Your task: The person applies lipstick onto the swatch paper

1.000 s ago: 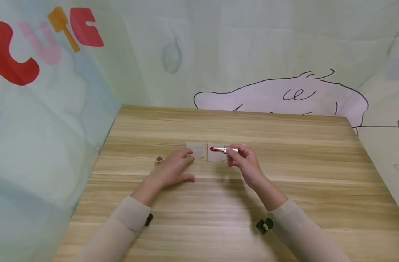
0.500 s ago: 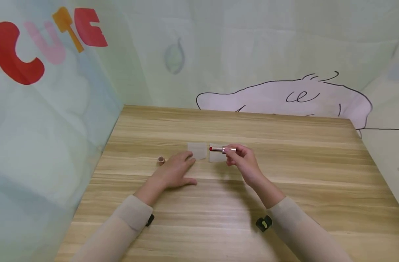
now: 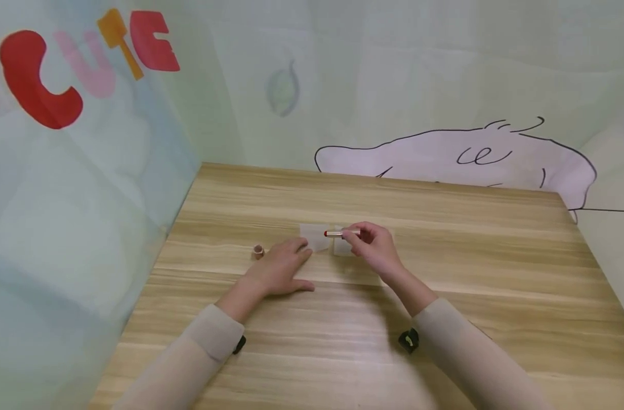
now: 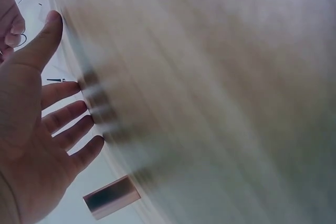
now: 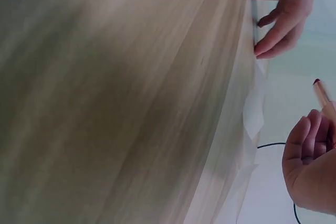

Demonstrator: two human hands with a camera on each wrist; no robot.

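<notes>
My right hand (image 3: pixel 377 250) pinches an uncapped lipstick (image 3: pixel 336 234) between thumb and fingers. Its red tip points left, held level over the right edge of the left white paper square (image 3: pixel 314 234). In the right wrist view the lipstick (image 5: pixel 321 95) is raised off the table. A second paper square (image 3: pixel 343 248) lies just to the right, partly covered by the right hand. My left hand (image 3: pixel 280 269) rests on the table, fingers extended, fingertips at the left paper's lower left edge. The lipstick cap (image 3: pixel 258 251) stands beside that hand, and appears metallic in the left wrist view (image 4: pixel 112 198).
The wood-grain table (image 3: pixel 486 273) runs up to printed cloth walls (image 3: pixel 394 85) at the back and sides. Dark wrist devices (image 3: pixel 409 340) sit below the sleeves. In the right wrist view the paper edges (image 5: pixel 254 111) curl up slightly.
The right hand has carried the lipstick left, from over the right paper to the edge of the left one. The left hand stays by the left paper; the head view has shifted slightly.
</notes>
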